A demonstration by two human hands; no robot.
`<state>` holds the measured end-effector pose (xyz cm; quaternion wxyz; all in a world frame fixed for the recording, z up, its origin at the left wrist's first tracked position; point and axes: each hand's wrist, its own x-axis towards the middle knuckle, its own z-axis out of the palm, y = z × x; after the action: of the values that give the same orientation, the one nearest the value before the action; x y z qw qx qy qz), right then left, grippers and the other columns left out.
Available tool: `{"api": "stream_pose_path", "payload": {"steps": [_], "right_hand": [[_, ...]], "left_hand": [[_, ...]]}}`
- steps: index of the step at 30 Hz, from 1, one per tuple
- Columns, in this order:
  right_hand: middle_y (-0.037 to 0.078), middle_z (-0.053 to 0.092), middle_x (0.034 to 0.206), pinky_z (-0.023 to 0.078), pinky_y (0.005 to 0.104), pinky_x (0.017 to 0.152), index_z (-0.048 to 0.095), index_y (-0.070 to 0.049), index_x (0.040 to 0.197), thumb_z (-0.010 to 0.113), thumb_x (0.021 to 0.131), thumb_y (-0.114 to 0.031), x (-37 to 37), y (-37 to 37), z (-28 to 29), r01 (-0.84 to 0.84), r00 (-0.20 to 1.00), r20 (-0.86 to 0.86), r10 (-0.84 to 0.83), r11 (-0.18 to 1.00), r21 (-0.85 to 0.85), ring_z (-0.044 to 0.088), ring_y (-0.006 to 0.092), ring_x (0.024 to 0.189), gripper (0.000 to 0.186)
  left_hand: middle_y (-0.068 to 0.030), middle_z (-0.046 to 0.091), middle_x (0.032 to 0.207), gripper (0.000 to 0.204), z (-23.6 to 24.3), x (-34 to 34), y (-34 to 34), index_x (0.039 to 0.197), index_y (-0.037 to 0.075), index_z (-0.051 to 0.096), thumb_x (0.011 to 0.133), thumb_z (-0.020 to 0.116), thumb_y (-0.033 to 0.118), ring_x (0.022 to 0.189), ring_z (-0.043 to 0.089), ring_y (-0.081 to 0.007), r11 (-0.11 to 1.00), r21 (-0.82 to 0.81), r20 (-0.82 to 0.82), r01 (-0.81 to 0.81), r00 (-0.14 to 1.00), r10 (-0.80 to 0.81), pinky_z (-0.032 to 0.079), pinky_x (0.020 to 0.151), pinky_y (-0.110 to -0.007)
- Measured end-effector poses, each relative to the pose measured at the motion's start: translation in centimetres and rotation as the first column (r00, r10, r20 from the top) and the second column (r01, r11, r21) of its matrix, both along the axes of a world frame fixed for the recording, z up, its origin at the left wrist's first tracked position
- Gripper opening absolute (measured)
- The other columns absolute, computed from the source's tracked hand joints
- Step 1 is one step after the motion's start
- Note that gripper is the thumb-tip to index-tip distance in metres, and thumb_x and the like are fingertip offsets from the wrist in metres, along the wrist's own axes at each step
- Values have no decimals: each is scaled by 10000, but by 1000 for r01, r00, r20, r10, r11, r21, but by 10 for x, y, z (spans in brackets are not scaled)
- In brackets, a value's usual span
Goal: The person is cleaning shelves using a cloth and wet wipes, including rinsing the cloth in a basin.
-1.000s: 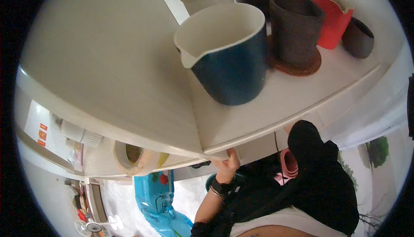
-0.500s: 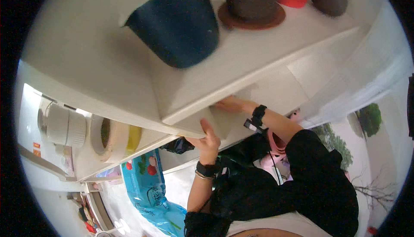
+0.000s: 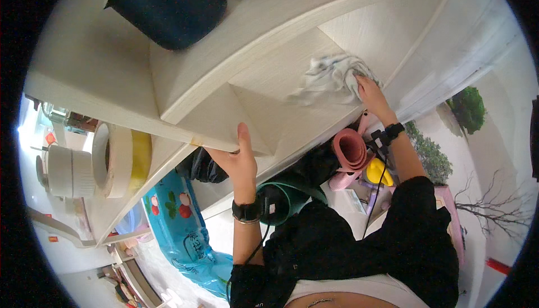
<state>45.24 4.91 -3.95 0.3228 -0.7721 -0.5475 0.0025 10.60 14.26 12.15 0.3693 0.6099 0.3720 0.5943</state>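
Right hand (image 3: 373,97) had fingers clamped on bunched cloth (image 3: 331,75), which lay on lower shelf (image 3: 275,75). Left hand (image 3: 240,165) rested at front edge of divider (image 3: 210,117); could not tell whether fingers gripped. Wiping seemed underway; next stroke called for even pressure.

Passage over the lower shelf (image 3: 281,123) between upright panel (image 3: 216,114) and cloth (image 3: 337,75), upper board (image 3: 252,19) overhead

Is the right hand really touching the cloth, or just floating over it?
Touching. The head view shows it: the right hand's fingertips press into the crumpled cloth, no gap between.
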Motion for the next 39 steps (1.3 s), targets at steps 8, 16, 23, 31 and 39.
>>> {"api": "stream_pose_path", "payload": {"steps": [8, 16, 23, 31, 39], "right_hand": [[174, 611, 801, 464, 434, 671, 563, 4, 868, 542, 815, -151, -141, 36, 17, -76, 944, -327, 39, 992, -101, 593, 340, 745, 165], [193, 640, 859, 475, 365, 681, 592, -18, 1131, 565, 864, -202, -239, 54, 76, -295, 648, -684, 335, 938, 180, 620, 275, 748, 326], [61, 607, 1026, 426, 259, 733, 514, -23, 1256, 509, 941, -262, -248, 70, 169, -253, 318, -665, 676, 736, 628, 523, 102, 880, 396], [-6, 548, 879, 397, 251, 716, 595, -43, 1023, 504, 926, -293, -231, 127, 233, -378, 111, -899, 423, 855, 356, 447, 107, 787, 283], [40, 568, 952, 400, 278, 798, 601, -53, 1055, 535, 901, -262, -188, 250, 45, -450, 311, -901, 302, 882, 140, 478, 145, 876, 268]], "left_hand": [[-205, 170, 1451, 838, -9, -31, 0, 1421, -33, 73, 866, 562, 360, 1325, 234, -298, 990, 114, -125, 85, 990, -70, 183, 1079, -417], [-225, 186, 1431, 830, -39, -19, 11, 1421, -33, 40, 897, 403, 499, 1312, 252, -306, 986, 152, -115, 62, 992, -45, 197, 1072, -417], [-229, 248, 1375, 796, -42, 7, 11, 1374, -23, 107, 901, 385, 554, 1251, 313, -321, 987, 140, 127, 75, 988, -93, 242, 1044, -437], [-262, 152, 1417, 818, -68, -17, 22, 1413, -49, -28, 918, 355, 478, 1282, 243, -342, 965, 253, -204, -66, 972, 120, 203, 1064, -456], [-238, 228, 1361, 763, -109, -24, 25, 1413, -31, -42, 934, 408, 357, 1170, 324, -303, 993, 113, -209, -30, 976, 53, 223, 1040, -413]]}}
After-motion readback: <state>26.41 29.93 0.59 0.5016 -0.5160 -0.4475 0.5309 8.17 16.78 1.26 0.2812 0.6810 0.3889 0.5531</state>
